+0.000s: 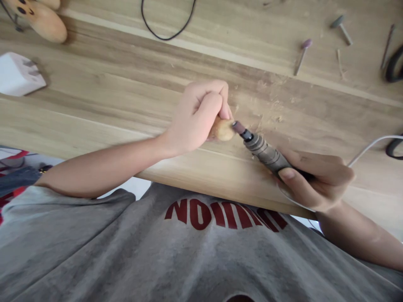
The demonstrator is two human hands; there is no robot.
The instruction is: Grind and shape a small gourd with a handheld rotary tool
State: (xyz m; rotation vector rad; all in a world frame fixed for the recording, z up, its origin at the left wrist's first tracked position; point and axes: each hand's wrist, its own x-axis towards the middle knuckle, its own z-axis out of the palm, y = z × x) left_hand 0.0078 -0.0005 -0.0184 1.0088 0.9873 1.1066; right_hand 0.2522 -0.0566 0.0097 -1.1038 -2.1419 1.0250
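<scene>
My left hand is closed around a small rounded piece of pale wood, most of it hidden by the fingers. In my right hand is a rotary tool, its grip wrapped by the fingers and thumb. A brown sanding drum at the tool's tip meets or nearly touches the right side of the wood. Whether the drum is spinning I cannot tell. A thin white cord shows behind the right hand.
Wood shavings lie beyond the hands. At the far right rest a purple-tipped grinding bit and a grey wheel bit. A white plug adapter, a wooden figure and a black cable are at the left and back.
</scene>
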